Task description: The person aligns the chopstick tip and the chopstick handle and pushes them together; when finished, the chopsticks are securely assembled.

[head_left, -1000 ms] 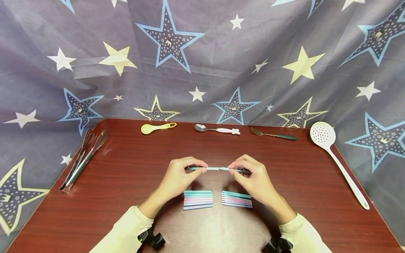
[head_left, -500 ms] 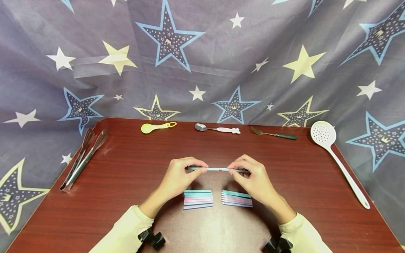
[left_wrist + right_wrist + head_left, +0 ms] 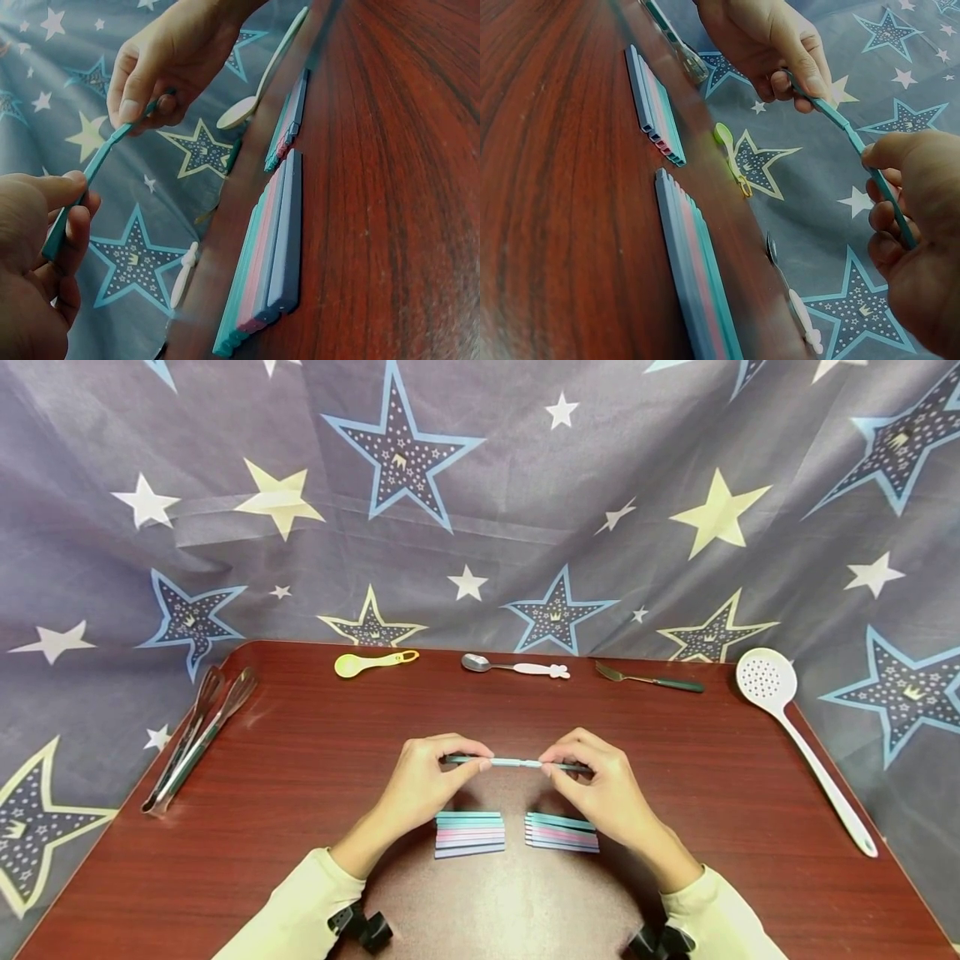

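Pinched between thumb and fingers, a teal chopstick half [image 3: 504, 762] is in my left hand [image 3: 429, 777]. My right hand [image 3: 602, 779] pinches a second teal half [image 3: 855, 141] in the same way. The two halves meet end to end in one line, held level above the table, and their joint shows between the hands. Below the hands lie two neat rows of similar pieces in teal, pink, lilac and blue: a left row [image 3: 469, 837] and a right row [image 3: 561, 833]. In the right wrist view, the left row's near ends look hollow.
Along the table's [image 3: 337, 718] back edge lie a yellow measuring spoon [image 3: 375, 662], a spoon with a white handle [image 3: 517, 667] and a green-handled fork [image 3: 652, 679]. Metal tongs [image 3: 198, 739] are at the left edge, a white slotted skimmer [image 3: 806, 747] at the right. A star-patterned cloth [image 3: 495, 493] hangs behind.
The small brownish gap at the joint has closed, so the two teal halves now sit against each other. Both hands have kept nearly the same place and grip.
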Demonstrator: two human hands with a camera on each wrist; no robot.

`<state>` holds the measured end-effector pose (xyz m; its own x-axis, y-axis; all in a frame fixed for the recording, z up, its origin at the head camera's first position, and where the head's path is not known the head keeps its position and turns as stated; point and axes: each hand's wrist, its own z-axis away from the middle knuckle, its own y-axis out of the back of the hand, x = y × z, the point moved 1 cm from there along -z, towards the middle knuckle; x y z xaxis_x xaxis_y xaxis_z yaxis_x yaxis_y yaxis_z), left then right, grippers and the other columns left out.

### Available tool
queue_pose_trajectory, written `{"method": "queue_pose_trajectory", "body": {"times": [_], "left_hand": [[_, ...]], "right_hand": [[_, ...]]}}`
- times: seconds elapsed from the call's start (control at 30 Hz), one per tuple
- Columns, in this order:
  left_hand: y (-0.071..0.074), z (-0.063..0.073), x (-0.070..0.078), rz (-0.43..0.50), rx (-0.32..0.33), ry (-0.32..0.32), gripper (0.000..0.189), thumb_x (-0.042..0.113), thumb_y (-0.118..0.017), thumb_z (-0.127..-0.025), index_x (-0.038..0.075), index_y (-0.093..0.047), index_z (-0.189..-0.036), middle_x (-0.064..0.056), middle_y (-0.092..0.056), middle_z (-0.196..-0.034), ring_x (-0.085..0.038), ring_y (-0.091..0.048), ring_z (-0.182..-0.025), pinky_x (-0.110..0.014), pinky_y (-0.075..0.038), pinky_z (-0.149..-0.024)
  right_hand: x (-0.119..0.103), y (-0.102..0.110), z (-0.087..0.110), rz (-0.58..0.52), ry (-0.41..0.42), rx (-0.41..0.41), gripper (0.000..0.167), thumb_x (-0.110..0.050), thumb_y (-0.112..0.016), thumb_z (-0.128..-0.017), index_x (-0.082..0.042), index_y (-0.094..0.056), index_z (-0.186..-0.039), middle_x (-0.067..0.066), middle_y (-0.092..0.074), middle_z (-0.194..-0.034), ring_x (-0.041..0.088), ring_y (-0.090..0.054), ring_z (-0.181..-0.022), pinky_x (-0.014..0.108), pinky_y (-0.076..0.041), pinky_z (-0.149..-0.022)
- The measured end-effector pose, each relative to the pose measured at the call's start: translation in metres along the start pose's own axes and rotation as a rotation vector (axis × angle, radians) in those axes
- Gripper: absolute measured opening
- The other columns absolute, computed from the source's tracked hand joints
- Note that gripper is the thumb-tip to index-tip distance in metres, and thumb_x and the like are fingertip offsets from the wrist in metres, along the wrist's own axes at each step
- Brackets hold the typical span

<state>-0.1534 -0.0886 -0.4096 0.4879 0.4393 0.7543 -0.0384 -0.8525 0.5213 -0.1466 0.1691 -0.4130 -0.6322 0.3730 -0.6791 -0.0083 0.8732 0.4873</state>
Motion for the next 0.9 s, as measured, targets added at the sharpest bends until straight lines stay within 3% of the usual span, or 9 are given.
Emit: {"method": "queue_pose_trajectory", "body": {"times": [0.27, 0.47, 0.57, 0.8, 0.9], "left_hand": [[-0.0016, 0.0011, 0.001, -0.012, 0.016, -0.016, 0.007, 0.02, -0.082, -0.089, 0.025, -0.082, -0.094, 0.011, -0.079, -0.092, -0.002, -0.064, -0.077, -0.023, -0.05, -0.067], [-0.004, 0.0023, -0.0002, 0.049, -0.022, 0.011, 0.006, 0.02, -0.082, -0.089, 0.021, -0.082, -0.095, 0.003, -0.08, -0.086, -0.013, -0.069, -0.057, -0.019, -0.047, -0.054], [-0.0046, 0.0022, -0.0012, 0.077, -0.04, 0.03, 0.009, 0.016, -0.083, -0.087, 0.018, -0.082, -0.096, -0.001, -0.08, -0.08, -0.019, -0.075, -0.061, -0.02, -0.051, -0.057], [-0.0052, 0.0023, -0.0008, 0.059, -0.086, 0.06, 0.011, 0.014, -0.083, -0.088, 0.018, -0.082, -0.098, -0.005, -0.079, -0.074, -0.002, -0.071, -0.06, -0.02, -0.052, -0.056], [-0.0051, 0.0031, 0.0009, 0.069, -0.093, 0.065, 0.009, 0.015, -0.082, -0.089, 0.018, -0.082, -0.097, -0.006, -0.079, -0.077, 0.0, -0.071, -0.06, -0.019, -0.053, -0.056]], "right_hand": [[-0.0007, -0.0006, 0.0002, 0.026, 0.032, 0.009, 0.017, 0.0, -0.079, -0.087, -0.016, -0.077, -0.094, -0.005, -0.068, -0.09, 0.006, -0.052, -0.067, 0.023, -0.042, -0.055], [0.0, -0.0025, 0.0006, 0.056, 0.059, -0.014, 0.02, 0.0, -0.079, -0.086, -0.017, -0.077, -0.094, -0.006, -0.068, -0.09, 0.01, -0.055, -0.066, 0.023, -0.044, -0.055], [0.0011, -0.0022, 0.0011, 0.054, 0.063, -0.019, 0.022, 0.001, -0.08, -0.084, -0.017, -0.077, -0.095, -0.005, -0.068, -0.091, 0.011, -0.057, -0.066, 0.026, -0.044, -0.054], [-0.0007, -0.0008, 0.001, 0.046, 0.042, -0.034, 0.021, 0.001, -0.08, -0.084, -0.017, -0.078, -0.095, -0.006, -0.069, -0.092, 0.007, -0.057, -0.07, 0.029, -0.044, -0.054], [-0.0029, -0.001, 0.001, 0.043, 0.026, -0.039, 0.019, 0.0, -0.08, -0.085, -0.016, -0.078, -0.095, -0.006, -0.068, -0.091, 0.003, -0.055, -0.071, 0.029, -0.044, -0.055]]}}
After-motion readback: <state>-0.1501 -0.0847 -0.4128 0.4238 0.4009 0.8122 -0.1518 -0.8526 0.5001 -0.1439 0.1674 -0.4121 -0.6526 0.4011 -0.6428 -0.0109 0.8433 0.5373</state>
